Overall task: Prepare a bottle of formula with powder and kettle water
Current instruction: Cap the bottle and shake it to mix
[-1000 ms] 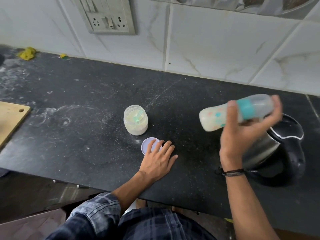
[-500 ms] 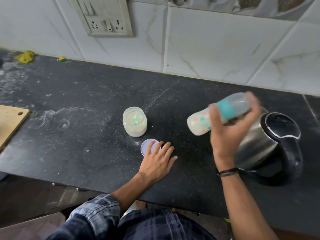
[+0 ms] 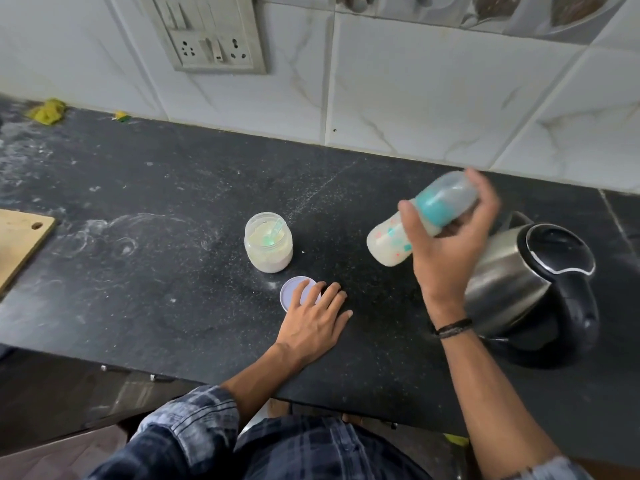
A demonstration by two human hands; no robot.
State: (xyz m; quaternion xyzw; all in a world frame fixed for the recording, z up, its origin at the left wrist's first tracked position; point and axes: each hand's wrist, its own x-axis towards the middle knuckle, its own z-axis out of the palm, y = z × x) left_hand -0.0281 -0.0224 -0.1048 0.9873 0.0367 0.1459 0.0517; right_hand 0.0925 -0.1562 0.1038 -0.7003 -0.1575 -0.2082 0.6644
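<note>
My right hand grips a capped baby bottle with a teal ring, held tilted in the air above the counter; milky liquid fills its lower part and the bottle is motion-blurred. An open jar of formula powder with a green scoop inside stands on the black counter. Its round pale lid lies flat in front of it. My left hand rests flat on the counter, fingers spread, fingertips touching the lid. A steel kettle with black lid and handle stands right of my right hand.
A wooden cutting board lies at the counter's left edge. Yellow scraps sit at the back left by the tiled wall. A socket panel is on the wall. Powder dust marks the counter.
The right hand has swung the bottle left and then slightly back, tilting it steeper, as in shaking. The left hand stays on the counter by the lid.
</note>
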